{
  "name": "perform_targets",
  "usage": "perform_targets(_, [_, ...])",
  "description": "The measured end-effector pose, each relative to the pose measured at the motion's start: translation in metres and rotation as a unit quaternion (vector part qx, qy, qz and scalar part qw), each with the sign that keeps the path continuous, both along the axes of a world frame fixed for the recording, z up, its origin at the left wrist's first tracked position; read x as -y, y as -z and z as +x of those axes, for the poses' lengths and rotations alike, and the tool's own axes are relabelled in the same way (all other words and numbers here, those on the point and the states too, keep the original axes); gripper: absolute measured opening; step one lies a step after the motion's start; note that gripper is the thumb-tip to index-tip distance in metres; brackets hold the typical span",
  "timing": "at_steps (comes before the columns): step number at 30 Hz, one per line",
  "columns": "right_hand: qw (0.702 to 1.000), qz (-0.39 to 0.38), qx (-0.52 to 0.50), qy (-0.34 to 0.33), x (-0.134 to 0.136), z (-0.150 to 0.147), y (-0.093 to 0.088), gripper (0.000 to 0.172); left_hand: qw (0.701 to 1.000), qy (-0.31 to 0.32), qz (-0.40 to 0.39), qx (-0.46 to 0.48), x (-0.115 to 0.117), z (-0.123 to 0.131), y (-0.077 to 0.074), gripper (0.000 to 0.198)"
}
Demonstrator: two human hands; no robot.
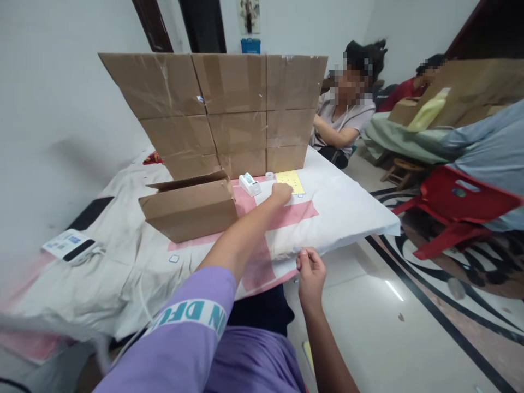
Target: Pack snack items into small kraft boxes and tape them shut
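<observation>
My left hand (282, 193) reaches across the table with its fingers curled closed. It rests at the near left corner of a yellow sheet (291, 180) marked with small dots. Whatever is in its fingers, if anything, is hidden. Just left of that hand lie a small white device (249, 185) with a screen and a small pale roll (269, 176). My right hand (311, 277) is held low by the table's near edge, thumb and fingertips pinched together. Anything between those fingertips is too small to make out.
A taped wall of cardboard boxes (237, 87) stands behind the sheet. An open cardboard box (190, 210) sits left on the cloth-covered table (344, 202). A cabled white device (72, 245) lies far left. People sit beyond, near a red chair (462, 202).
</observation>
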State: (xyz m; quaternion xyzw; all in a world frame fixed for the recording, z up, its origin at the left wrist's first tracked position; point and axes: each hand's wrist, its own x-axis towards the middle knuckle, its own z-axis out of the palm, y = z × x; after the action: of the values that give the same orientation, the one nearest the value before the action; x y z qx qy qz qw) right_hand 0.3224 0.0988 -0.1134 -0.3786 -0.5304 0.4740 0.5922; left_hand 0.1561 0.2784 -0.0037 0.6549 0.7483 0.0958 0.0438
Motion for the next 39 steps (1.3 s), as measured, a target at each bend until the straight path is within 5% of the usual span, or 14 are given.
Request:
perform_targets(5, [1.000,0.006,-0.010,0.008,0.002,0.005,-0.004,0.024,0.996,-0.071,0.033,-0.030,0.018,-0.014,-0.038,0.037])
perform_targets(10, [0.999,0.031,-0.020,-0.002,-0.005,-0.005,-0.020,0.023,0.971,-0.157,0.163,-0.071,0.120,-0.074,-0.086,0.043])
perform_targets(13, [0.998,0.061,-0.022,-0.018,-0.014,-0.029,-0.034,0.023,0.947,-0.261,0.176,-0.060,0.186,-0.128,-0.091,0.057])
perform_targets(16, [0.995,0.086,-0.010,-0.053,-0.024,-0.065,-0.045,0.024,0.969,-0.232,0.086,-0.025,0.221,-0.172,-0.079,0.059])
perform_targets(21, [0.991,0.090,0.006,-0.097,-0.039,-0.130,-0.055,0.022,0.986,-0.164,0.019,-0.006,0.230,-0.195,-0.054,0.062])
perform_targets(26, [0.994,0.079,0.021,-0.073,-0.058,-0.174,-0.056,0.018,0.985,-0.171,0.022,-0.010,0.230,-0.192,-0.049,0.060])
perform_targets(39, [0.989,0.102,0.054,-0.087,-0.063,-0.195,-0.033,0.022,0.984,-0.177,0.011,-0.029,0.225,-0.194,-0.050,0.061])
